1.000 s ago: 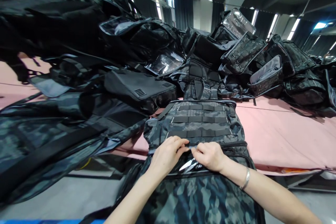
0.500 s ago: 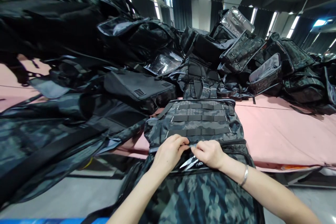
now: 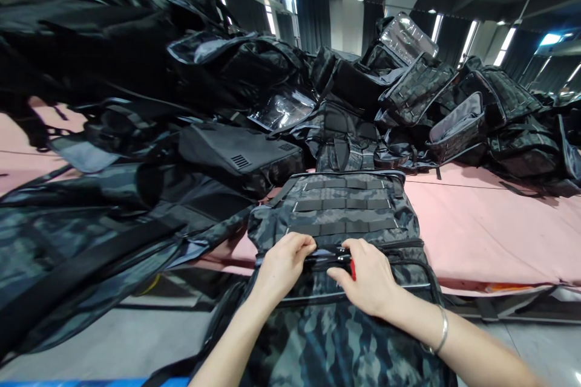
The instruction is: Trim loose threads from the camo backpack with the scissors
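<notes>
Parted since the frame half a second ago, the two hands leave a gap between their fingertips, and the right thumb has swung away from its fingers. The left hand (image 3: 278, 268) has its thumb and fingertips drawn together at the dark zip edge of the camouflage backpack (image 3: 327, 338), its grip seemingly nipping that edge. The right hand (image 3: 374, 280) has its forefinger on the same edge, thumb and forefinger well spread; a small red item (image 3: 353, 268) shows between them (too covered for me to say what it is, or whether the other fingers have hold of it). A silver bracelet (image 3: 444, 329) circles the right forearm. The backpack lies across the near edge of the pink-covered counter (image 3: 499, 224), its panel of webbing strips (image 3: 345, 204) resting on top and its lower front jutting past the edge. Left of it sits a dark bag with a grey panel (image 3: 245, 145); farther back, a shiny clear pouch (image 3: 285, 110) lies among dark bags, and camouflage bags (image 3: 420, 92) heap up to the right.
</notes>
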